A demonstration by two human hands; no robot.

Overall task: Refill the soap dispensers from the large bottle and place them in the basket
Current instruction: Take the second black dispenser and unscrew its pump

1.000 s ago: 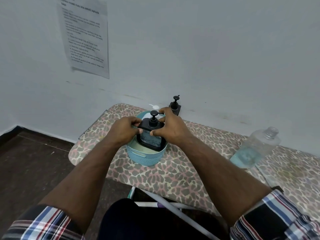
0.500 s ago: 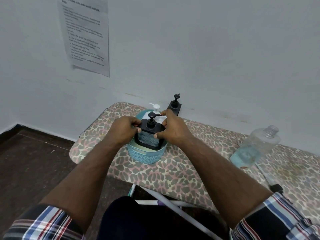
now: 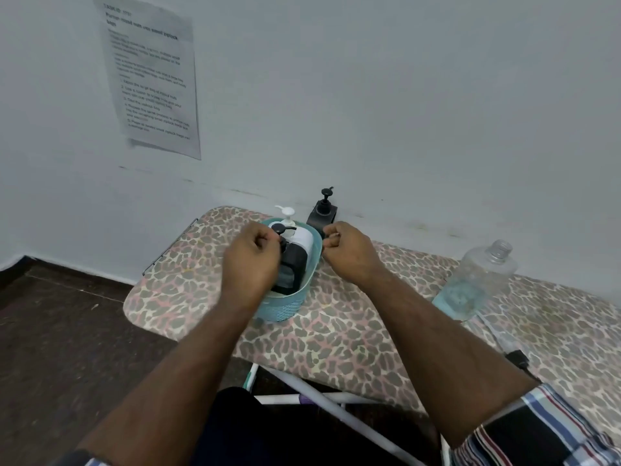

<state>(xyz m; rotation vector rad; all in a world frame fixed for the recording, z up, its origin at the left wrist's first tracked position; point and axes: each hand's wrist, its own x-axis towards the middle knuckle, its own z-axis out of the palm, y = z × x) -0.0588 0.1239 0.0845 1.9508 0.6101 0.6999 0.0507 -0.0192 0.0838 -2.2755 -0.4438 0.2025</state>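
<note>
Printed white paper sheet [image 3: 153, 75] taped on the pale wall [image 3: 403, 95] upper left, text blurred; dark brown floor [image 3: 60, 331] lower left; leopard-print padded ironing board [image 3: 336, 331] runs from centre to right edge, thin metal wire rack [image 3: 169, 245] at its left end, white metal legs [image 3: 322, 401] underneath.

Left hand [image 3: 250, 260] over the left half of the teal woven plastic basket [image 3: 289, 306], fingers curled with fingertips at the pump of the black square soap dispenser [image 3: 293, 269]; whether it actually pinches the pump or just sits against it, cannot tell; that dispenser stands upright inside the basket, near side; white pump dispenser [image 3: 299, 235] also in the basket, behind the black one, its white nozzle sticking above the rim.

Second black square dispenser with pump top [image 3: 323, 210] outside the basket, on the board against the wall, just behind the basket's far right rim.

Right hand [image 3: 349, 252] just right of the basket, fingers curled in, knuckles up; fingertips close to the basket rim, contact unclear; nothing visibly held, looks loosely clenched.

Large clear plastic bottle [image 3: 477, 280] well to the right on the board, uncapped, leaning, pale blue liquid pooled in its lower part; small black object [image 3: 519, 359] near the board's front edge, too small to identify; plaid sleeves at the bottom corners.
</note>
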